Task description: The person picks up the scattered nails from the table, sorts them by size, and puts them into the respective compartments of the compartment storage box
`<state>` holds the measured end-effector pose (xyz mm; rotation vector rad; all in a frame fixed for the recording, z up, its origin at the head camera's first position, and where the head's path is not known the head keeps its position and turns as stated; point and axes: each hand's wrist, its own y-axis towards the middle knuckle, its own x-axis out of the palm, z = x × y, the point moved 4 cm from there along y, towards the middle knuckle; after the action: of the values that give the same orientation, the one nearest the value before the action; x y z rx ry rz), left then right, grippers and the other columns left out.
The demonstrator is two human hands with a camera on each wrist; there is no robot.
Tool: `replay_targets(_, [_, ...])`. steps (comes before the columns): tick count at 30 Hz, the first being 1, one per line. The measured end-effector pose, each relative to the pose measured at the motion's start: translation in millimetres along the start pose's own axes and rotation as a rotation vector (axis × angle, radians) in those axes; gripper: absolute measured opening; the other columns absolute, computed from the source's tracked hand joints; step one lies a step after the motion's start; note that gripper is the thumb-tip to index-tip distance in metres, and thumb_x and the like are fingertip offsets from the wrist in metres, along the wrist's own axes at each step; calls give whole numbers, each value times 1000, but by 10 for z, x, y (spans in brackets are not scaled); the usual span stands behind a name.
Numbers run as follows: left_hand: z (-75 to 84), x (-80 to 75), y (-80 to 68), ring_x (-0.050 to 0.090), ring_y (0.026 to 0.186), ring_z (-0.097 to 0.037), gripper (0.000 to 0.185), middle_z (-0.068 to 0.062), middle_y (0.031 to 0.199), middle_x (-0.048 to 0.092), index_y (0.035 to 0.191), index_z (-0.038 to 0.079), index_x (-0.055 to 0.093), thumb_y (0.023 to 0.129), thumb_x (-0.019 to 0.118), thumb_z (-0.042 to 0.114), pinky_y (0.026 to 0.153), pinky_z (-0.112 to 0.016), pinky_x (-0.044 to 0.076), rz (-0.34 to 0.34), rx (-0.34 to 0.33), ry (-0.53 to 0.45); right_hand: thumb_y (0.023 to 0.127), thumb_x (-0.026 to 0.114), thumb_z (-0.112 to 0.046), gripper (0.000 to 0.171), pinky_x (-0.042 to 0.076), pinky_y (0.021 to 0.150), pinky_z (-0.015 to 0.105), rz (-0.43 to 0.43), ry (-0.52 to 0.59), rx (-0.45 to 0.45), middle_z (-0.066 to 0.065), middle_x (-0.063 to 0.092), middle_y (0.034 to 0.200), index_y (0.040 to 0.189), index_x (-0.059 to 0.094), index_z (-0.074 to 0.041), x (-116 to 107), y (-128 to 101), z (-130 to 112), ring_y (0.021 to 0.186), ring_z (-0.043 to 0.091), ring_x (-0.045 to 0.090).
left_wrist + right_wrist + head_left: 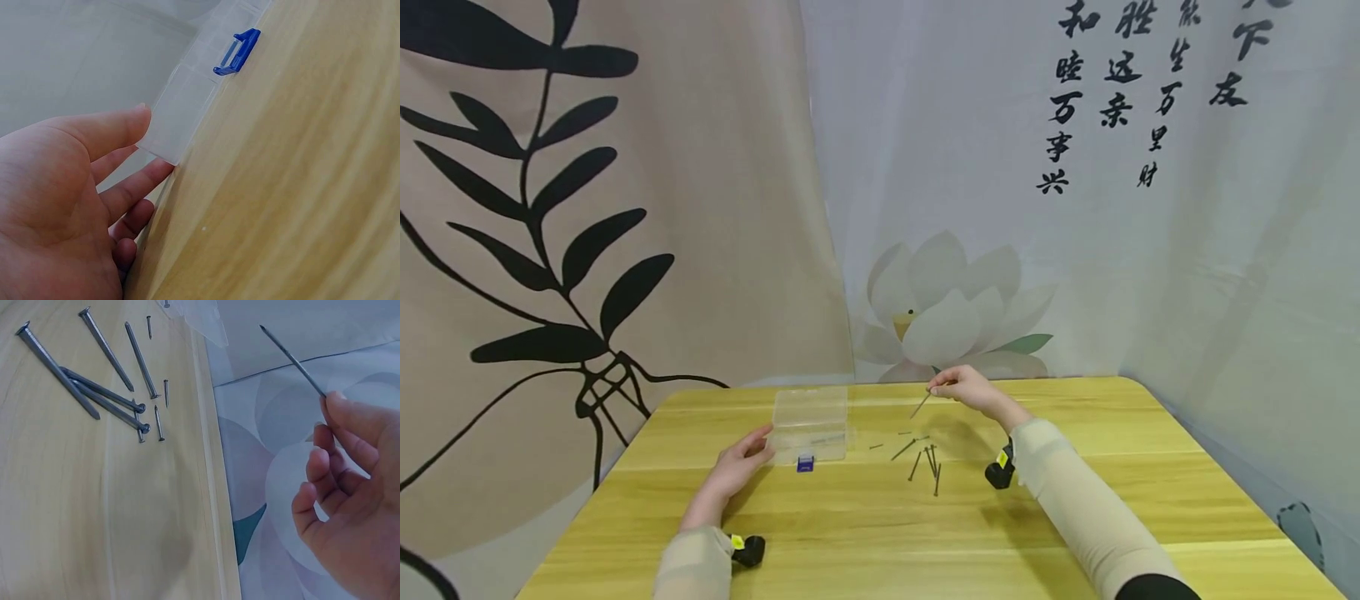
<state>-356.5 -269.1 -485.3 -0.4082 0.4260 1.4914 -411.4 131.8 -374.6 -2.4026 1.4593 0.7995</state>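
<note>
A clear plastic box (808, 446) with a blue latch (237, 53) lies on the table, its lid (810, 407) raised at the back. My left hand (741, 462) holds the box at its left end, thumb on the near side and fingers around the corner. Above the table, right of the box, my right hand (967, 390) pinches a nail (292, 359) between thumb and fingertips. The nail's point is directed away from the hand. Several long nails (59, 372) and small nails (159, 423) lie loose on the table between the hands, some crossing each other.
The wooden table (865, 542) ends at a back edge close behind the box. A printed cloth backdrop (737, 208) with leaves, a lotus and writing hangs behind it. Black wrist cameras (748, 551) are strapped at both sleeves.
</note>
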Motion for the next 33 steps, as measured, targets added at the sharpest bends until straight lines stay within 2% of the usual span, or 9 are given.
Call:
replay_targets(6, [-10, -3, -10, 34, 134, -44, 55, -30, 145, 39, 150, 7, 36, 100, 55, 23, 108, -57, 27, 5, -7, -3, 97, 58, -9, 24, 45, 91, 52, 8, 17, -6, 23, 62, 116, 112, 66, 8, 83, 95, 27, 101, 27, 57])
replay_targets(8, [-12, -8, -6, 34, 135, -44, 55, -29, 145, 39, 150, 7, 36, 100, 55, 24, 108, -57, 27, 8, -9, 1, 97, 59, -11, 25, 44, 92, 53, 13, 7, -15, 19, 63, 115, 112, 67, 6, 124, 169, 88, 102, 26, 57])
replay_targets(13, [-8, -13, 5, 34, 134, -44, 55, -29, 145, 39, 149, 7, 37, 100, 55, 24, 108, -57, 27, 15, 3, -3, 97, 60, -18, 24, 47, 91, 47, 11, -16, -36, 8, 66, 113, 111, 69, 0, 234, 356, 195, 103, 22, 59])
replay_targets(21, [-35, -5, 5, 37, 132, -44, 54, -29, 143, 42, 148, 6, 39, 100, 56, 22, 107, -57, 29, 21, 12, -2, 97, 61, -17, 20, 45, 94, 53, 15, 38, -87, 8, 65, 110, 109, 71, -4, 461, 527, 61, 102, 24, 60])
replay_targets(26, [-36, 6, 6, 38, 131, -44, 54, -29, 142, 42, 148, 7, 39, 100, 56, 22, 107, -57, 30, 22, 14, 4, 96, 62, -13, 20, 50, 90, 43, 66, 41, -94, 11, 65, 114, 108, 71, 0, 608, 638, 0, 103, 24, 61])
replay_targets(33, [-55, 3, 17, 39, 131, -43, 54, -28, 141, 44, 148, 7, 40, 99, 57, 22, 106, -56, 32, 28, 13, -3, 95, 62, -10, 18, 52, 79, 35, 128, 45, -140, 11, 66, 105, 105, 70, 2, 819, 764, -67, 91, 20, 62])
